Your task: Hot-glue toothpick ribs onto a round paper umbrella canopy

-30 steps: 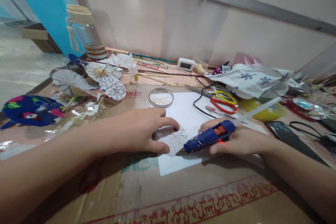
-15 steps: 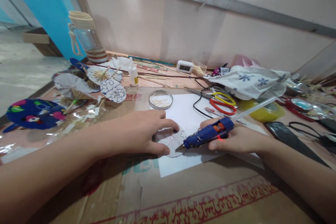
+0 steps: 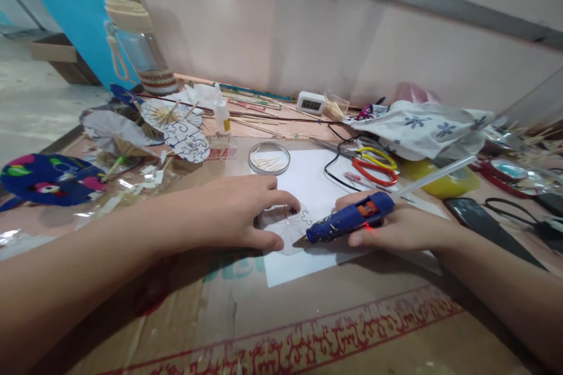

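Observation:
My right hand [image 3: 396,227] is wrapped round a blue hot glue gun [image 3: 343,218] with a red light glowing at its side. A long clear glue stick [image 3: 435,176] sticks out of its back end. The metal nozzle points left and down, at the edge of a small round paper disc [image 3: 288,234] with faint radial lines and a dark outline pattern. My left hand [image 3: 246,211] steadies this disc between curled fingers and thumb; some fingertips are hidden. Underneath lies a white paper sheet [image 3: 290,272] on cardboard [image 3: 246,328].
Behind my hands stands a round dish [image 3: 269,158] of short sticks. Orange- and yellow-handled scissors [image 3: 373,170], yellow tape [image 3: 444,179] and a black phone [image 3: 488,231] lie to the right. Small paper umbrellas [image 3: 187,140], a glue bottle [image 3: 221,111] and a glass bottle [image 3: 141,47] are at left.
The view has tilted slightly, so the surroundings sit a little higher in the picture. Both hands keep nearly the same pose, and the nozzle tip stays by the disc, shifted very slightly left.

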The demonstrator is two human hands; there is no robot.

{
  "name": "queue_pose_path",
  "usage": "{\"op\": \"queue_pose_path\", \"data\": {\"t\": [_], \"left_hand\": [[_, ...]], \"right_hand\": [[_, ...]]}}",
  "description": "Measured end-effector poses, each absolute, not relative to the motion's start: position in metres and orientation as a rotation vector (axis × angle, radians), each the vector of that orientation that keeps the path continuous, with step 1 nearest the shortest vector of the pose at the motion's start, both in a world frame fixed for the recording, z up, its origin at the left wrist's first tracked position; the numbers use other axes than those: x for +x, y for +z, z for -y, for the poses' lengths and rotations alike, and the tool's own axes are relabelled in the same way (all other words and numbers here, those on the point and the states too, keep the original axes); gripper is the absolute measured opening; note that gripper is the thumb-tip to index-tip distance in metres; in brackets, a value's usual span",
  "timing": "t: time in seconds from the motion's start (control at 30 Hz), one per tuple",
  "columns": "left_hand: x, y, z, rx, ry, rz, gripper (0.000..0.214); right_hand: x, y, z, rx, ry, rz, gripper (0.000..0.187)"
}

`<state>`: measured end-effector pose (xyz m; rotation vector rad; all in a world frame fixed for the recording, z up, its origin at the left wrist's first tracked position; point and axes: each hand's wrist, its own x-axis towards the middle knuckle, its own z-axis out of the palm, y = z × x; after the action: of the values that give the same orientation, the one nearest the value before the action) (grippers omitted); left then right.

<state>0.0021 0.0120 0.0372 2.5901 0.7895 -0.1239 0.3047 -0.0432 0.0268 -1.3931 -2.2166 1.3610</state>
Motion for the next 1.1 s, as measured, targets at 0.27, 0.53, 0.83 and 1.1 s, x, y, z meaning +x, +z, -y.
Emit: {"op": "queue_pose_path", "data": {"t": [0.27, 0.53, 0.83, 1.1], "left_hand": [[0.0030, 0.0354, -0.0132, 2.592, -0.139, -0.793, 0.056], [0.0028, 0.0341, -0.0141, 2.591, -0.128, -0.783, 0.057], [0.0036, 0.0356, -0.0131, 2.592, -0.142, -0.792, 0.057], [0.0038, 0.0357, -0.0127, 2.582, -0.153, -0.814, 0.056]], "right_hand": [[0.3067, 0.0267, 0.0443, -1.443, 1.356, 2.212, 0.044], [0.3112, 0.0213, 0.0451, -1.463, 1.371, 2.158, 0.049], [0.3097, 0.0234, 0.0445, -1.436, 1.410, 2.198, 0.049], [0.3111, 0.0208, 0.0449, -1.505, 1.323, 2.197, 0.048]]}}
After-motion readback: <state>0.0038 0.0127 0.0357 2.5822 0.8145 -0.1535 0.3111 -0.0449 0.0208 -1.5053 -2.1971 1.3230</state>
